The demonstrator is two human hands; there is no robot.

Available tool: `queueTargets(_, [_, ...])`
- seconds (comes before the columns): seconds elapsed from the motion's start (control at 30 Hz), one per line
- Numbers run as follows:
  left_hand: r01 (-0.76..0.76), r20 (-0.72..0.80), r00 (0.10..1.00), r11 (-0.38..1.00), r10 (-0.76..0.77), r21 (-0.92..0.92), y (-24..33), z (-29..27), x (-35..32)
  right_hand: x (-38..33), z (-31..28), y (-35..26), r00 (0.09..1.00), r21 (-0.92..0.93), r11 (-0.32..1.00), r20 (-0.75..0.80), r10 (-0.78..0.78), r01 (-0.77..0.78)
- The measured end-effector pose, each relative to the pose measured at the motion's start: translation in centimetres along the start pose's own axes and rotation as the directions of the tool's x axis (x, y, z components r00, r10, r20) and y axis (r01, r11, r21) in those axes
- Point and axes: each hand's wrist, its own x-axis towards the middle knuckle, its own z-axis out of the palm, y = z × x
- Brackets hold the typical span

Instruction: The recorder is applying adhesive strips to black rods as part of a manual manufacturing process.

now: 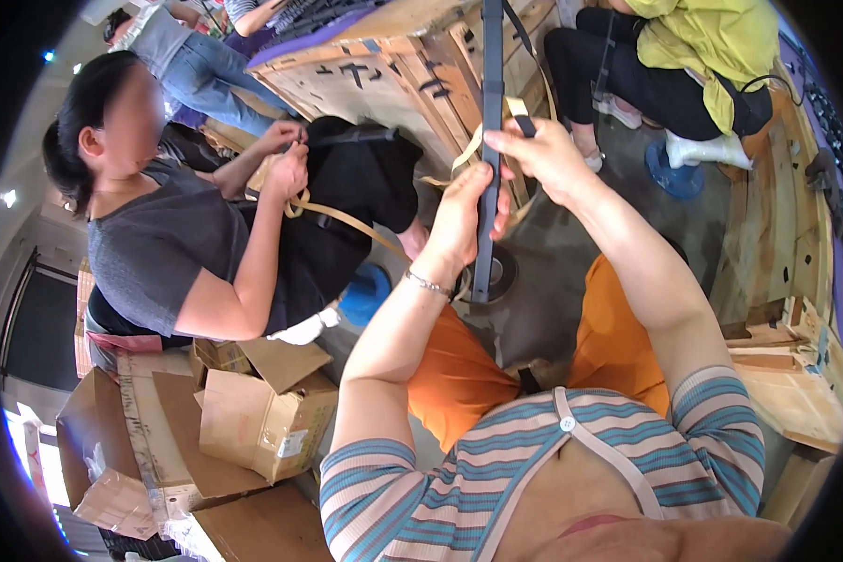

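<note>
A long, narrow dark grey bar stands nearly upright in front of me, its lower end between my knees. My left hand is closed around its lower part, thumb along the near face. Just above, my right hand is closed too, with its thumb and finger against the bar's edge. A short dark strip with a yellow side sticks up from my right fingers; its exact kind is unclear. Thin pale yellow strip loops loosely beside the bar, partly hidden by my hands.
On my left sits a co-worker handling a yellow strip. Open cardboard boxes lie at the lower left. A wooden crate stands ahead. Another person sits at the far right near a blue stool.
</note>
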Motion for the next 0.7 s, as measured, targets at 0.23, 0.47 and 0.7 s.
queueTargets(0.23, [-0.036,-0.019,0.999,0.999,0.036,-0.021,-0.8,0.1,-0.2,0.1,0.3,0.3,1.0,0.065,0.998,0.008,-0.006,0.006])
queueTargets(0.47, [-0.076,-0.052,0.996,0.997,0.077,0.009,-1.1,0.3,-0.6,0.0,0.6,0.2,0.999,0.081,0.996,0.005,0.033,-0.034])
queueTargets(0.7, [-0.069,-0.122,0.989,0.993,0.08,0.097,-0.6,1.0,-1.0,0.0,0.7,0.5,0.999,0.007,1.0,0.024,0.023,-0.023])
